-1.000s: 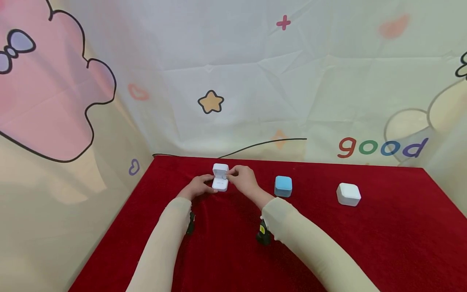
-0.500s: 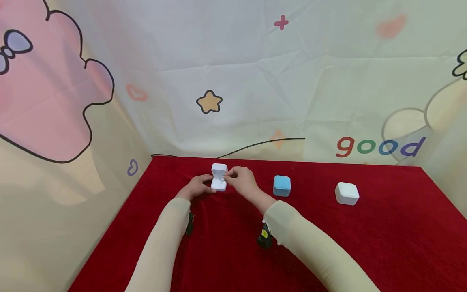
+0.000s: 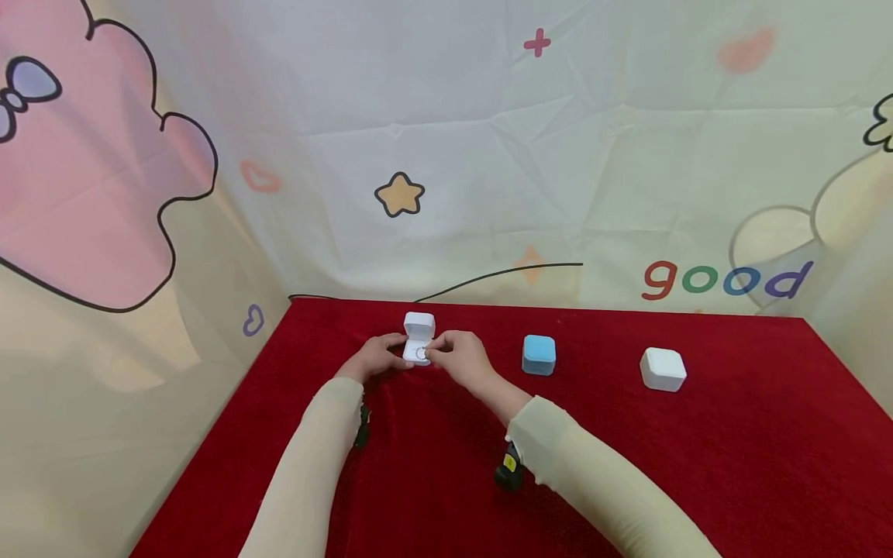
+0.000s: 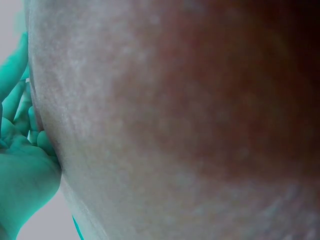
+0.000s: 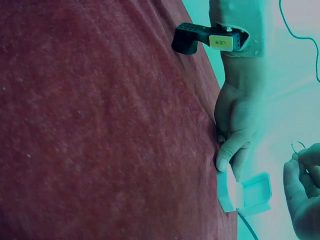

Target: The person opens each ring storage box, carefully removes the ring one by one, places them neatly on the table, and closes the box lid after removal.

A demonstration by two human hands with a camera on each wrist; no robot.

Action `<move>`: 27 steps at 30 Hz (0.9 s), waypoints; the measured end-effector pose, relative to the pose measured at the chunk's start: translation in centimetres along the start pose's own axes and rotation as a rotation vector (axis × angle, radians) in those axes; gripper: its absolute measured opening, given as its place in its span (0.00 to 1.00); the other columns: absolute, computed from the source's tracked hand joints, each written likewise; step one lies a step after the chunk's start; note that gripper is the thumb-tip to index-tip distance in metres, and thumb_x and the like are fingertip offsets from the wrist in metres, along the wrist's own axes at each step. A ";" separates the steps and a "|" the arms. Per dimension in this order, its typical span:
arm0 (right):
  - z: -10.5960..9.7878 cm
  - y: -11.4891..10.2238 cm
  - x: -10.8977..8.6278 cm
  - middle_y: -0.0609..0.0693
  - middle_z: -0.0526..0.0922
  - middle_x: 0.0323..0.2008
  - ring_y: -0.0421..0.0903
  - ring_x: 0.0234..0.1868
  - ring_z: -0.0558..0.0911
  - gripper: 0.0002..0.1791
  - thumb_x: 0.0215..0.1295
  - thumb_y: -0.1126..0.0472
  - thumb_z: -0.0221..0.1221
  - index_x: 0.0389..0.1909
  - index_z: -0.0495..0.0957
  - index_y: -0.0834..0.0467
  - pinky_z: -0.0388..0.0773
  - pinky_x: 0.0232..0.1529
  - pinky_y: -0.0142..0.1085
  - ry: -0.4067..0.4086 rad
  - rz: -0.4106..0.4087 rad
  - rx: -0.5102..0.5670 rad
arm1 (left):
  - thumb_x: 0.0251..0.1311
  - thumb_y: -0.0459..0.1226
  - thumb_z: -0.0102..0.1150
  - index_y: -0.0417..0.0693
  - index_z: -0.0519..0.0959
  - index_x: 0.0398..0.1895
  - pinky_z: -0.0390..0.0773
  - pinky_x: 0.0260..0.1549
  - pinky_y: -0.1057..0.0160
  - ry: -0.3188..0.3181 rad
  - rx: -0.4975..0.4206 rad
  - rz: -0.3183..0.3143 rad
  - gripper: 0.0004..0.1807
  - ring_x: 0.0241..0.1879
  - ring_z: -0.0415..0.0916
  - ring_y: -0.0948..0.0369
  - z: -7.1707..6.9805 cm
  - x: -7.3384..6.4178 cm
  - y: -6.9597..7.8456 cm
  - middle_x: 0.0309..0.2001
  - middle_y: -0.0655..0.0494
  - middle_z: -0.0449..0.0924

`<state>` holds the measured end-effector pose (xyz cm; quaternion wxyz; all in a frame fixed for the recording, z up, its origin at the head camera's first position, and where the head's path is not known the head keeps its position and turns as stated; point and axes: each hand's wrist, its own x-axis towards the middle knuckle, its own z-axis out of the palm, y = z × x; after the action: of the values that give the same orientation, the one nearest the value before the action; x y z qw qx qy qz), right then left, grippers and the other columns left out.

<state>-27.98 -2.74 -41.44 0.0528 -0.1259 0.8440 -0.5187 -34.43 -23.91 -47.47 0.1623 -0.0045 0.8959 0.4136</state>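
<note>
- Cloth: the red tablecloth (image 3: 432,465) runs from the far edge at mid-frame down to the bottom, with bare red between my forearms and wide open red at lower right.
- To the right of my hands sit a blue box (image 3: 539,355) and, farther right, a closed white box (image 3: 663,369), well apart from each other.
- Writing: the backdrop (image 3: 488,139) reads "good" in coloured letters at right; a small yellow label shows on the wrist camera (image 3: 508,470), too small to read.
- My left hand (image 3: 377,357) rests on the cloth, its fingers curled against the left side of the open ring box (image 3: 418,339), near the table's far edge, lid upright.
- My right hand (image 3: 460,357) pinches a thin ring (image 3: 421,353) between thumb and fingertips, just in front of the box's opening; the right wrist view shows the ring (image 5: 298,146) clear of the box.
</note>
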 end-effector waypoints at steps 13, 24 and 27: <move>1.4 0.6 -1.5 0.59 0.88 0.30 0.37 0.27 0.77 0.05 0.65 0.67 0.65 0.35 0.87 0.66 0.71 0.29 0.26 -0.047 -0.018 0.053 | 0.60 0.33 0.68 0.41 0.70 0.74 0.59 0.79 0.44 0.023 -0.027 0.046 0.36 0.79 0.57 0.44 0.4 -0.4 0.2 0.77 0.39 0.63; 2.5 1.3 -2.5 0.61 0.89 0.30 0.35 0.26 0.79 0.05 0.64 0.68 0.65 0.35 0.87 0.67 0.72 0.29 0.26 -0.074 -0.002 0.080 | 0.62 0.33 0.68 0.41 0.68 0.74 0.58 0.79 0.45 0.031 -0.004 0.026 0.37 0.79 0.56 0.44 0.3 -0.9 0.7 0.78 0.39 0.62; 2.8 1.6 -2.6 0.61 0.89 0.30 0.35 0.26 0.78 0.05 0.64 0.68 0.64 0.35 0.87 0.66 0.72 0.29 0.26 -0.090 0.007 0.080 | 0.63 0.32 0.66 0.40 0.67 0.75 0.57 0.79 0.45 0.037 -0.002 0.023 0.36 0.79 0.55 0.43 0.4 -1.3 1.0 0.78 0.38 0.62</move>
<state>-25.15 -3.79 -44.24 0.0977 -0.1440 0.8197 -0.5458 -33.23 -23.08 -46.56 0.1407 -0.0021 0.8984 0.4161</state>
